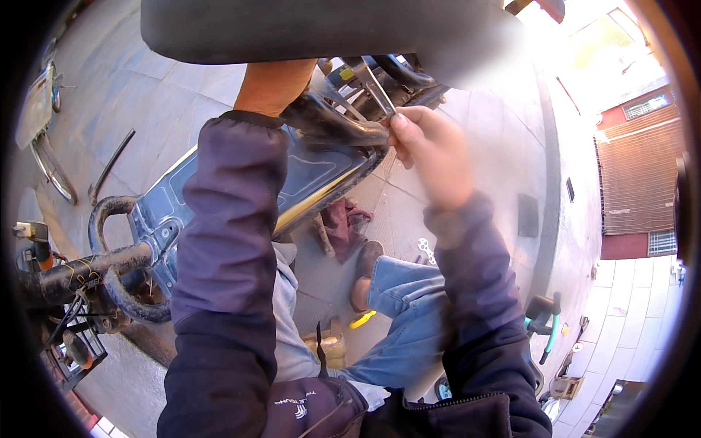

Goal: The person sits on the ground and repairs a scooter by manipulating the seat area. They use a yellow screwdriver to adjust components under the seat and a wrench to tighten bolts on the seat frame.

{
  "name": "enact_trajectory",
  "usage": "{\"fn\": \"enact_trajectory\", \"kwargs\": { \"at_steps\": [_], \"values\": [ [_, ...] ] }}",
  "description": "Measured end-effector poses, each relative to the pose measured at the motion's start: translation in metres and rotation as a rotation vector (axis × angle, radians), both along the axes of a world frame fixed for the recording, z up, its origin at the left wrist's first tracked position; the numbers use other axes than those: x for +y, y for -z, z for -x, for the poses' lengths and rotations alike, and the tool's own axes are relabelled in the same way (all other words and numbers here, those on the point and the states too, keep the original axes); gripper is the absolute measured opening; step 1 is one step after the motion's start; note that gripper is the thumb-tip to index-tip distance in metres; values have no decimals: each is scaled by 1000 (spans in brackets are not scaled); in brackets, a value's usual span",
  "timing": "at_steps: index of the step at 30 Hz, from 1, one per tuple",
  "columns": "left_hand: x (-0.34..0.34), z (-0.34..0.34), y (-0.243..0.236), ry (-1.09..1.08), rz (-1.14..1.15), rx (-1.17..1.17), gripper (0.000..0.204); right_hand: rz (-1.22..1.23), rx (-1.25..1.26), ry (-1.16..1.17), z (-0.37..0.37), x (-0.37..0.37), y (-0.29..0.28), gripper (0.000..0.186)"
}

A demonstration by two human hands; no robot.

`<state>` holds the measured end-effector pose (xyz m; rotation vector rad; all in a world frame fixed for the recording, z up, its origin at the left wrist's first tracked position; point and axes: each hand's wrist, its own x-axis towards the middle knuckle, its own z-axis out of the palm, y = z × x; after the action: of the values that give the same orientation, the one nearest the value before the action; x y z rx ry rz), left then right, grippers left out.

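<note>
My right hand (431, 150) is closed on a slim metal wrench (376, 91), its thumb pressed on the tool beside a curved black frame tube (339, 128). My left hand (274, 86) reaches up under a thick black padded seat (307, 25), its fingers hidden behind the seat and frame. Metal brackets and dark parts show under the seat, near both hands. Below them lies the vehicle's blue-grey deck (307, 171) with a yellow edge, joined at the left to black tubes (102, 266). Part of the top right of the view is blurred.
A bicycle (55, 168) and a loose black tube (113, 160) lie at the left. A maroon rag (343, 226), a multi-hole wrench (427, 252) and a yellow-handled tool (361, 320) are on the tiled floor. A teal-framed item (549, 336) stands right, by a wall.
</note>
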<state>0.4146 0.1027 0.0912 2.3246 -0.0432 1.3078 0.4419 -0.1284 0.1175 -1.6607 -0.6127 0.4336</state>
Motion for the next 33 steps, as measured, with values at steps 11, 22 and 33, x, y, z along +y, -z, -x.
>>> {"fn": "enact_trajectory", "kwargs": {
  "at_steps": [11, 22, 33],
  "values": [
    [19, -9, 17, -47, -136, -1, 14, -81, -117, 106, -20, 10, 2, 17],
    [36, -33, 72, -515, -478, 46, 26, -74, -175, 145, -40, 4, 9, 18],
    [32, -13, 50, -213, -386, 37, 29, -97, -264, 66, -44, 10, -2, 20]
  ]
}}
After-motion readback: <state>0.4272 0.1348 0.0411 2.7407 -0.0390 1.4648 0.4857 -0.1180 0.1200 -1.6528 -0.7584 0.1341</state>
